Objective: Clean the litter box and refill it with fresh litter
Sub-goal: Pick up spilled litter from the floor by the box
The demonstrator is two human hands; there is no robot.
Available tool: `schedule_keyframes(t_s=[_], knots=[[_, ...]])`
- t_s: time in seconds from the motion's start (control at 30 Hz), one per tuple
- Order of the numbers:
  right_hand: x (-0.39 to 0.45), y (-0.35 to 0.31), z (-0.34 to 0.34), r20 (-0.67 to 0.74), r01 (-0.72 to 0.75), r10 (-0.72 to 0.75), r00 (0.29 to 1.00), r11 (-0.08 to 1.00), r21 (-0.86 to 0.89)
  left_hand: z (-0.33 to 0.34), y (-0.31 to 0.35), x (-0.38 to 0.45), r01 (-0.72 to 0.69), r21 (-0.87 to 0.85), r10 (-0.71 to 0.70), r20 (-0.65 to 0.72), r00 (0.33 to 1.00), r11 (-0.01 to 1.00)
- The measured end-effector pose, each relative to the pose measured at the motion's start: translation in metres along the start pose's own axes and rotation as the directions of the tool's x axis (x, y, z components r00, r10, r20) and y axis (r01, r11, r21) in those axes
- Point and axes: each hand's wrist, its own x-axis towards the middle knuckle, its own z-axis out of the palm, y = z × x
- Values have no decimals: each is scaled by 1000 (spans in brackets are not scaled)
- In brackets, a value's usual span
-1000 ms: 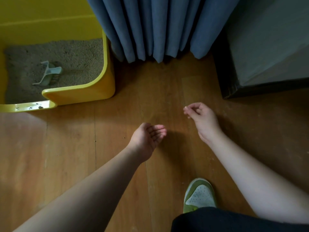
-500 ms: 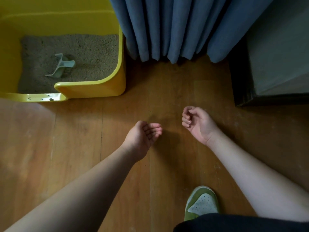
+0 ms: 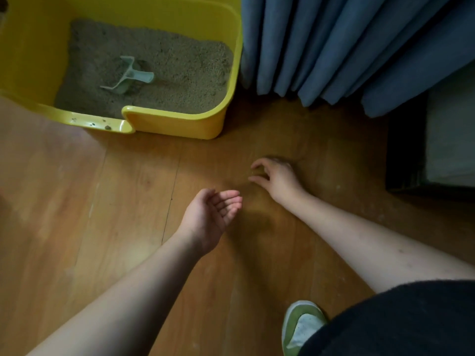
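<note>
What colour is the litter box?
Bright yellow litter box, clearest in the head view.

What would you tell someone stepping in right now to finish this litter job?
Left hand: cupped palm up above the floor; contents too small to tell.
Right hand: fingers spread, reaching down at the wooden floor.
Yellow litter box stands by the blue curtain, holding litter, with the scoop lying in it.
Left: crumbs on the box's front lip. No fresh litter in sight.

- The yellow plastic litter box (image 3: 180, 123) stands on the floor, filled with grey-brown sandy litter (image 3: 180, 73).
- A pale green plastic scoop (image 3: 128, 77) lies in the litter, its handle pointing right.
- Dark crumbs (image 3: 102, 124) lie on the low front lip.
</note>
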Motion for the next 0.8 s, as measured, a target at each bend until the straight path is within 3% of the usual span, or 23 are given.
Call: schedule_keyframes(t_s=[0.2, 0.43, 0.53, 0.67, 0.8], knots=[[2, -3, 5, -57, -36, 34, 998, 999, -33, -21, 4, -4, -39, -118, 36, -26, 999, 992], [1, -11, 4, -67, -72, 69, 995, 996, -48, -28, -1, -8, -46, -133, 42, -35, 999, 990], [-11, -35, -9, -108, 26, -24, 994, 999, 19, -23, -1, -4, -50, -126, 44, -50, 998, 991], [-37, -73, -21, -34, 193, -191, 981, 976, 101, -8, -5, -5, -33, -114, 33, -4, 999, 993], [-48, -85, -20, 65, 322, -327, 943, 944, 73, 3, -3, -4, -53, -225, 60, 26, 998, 973]])
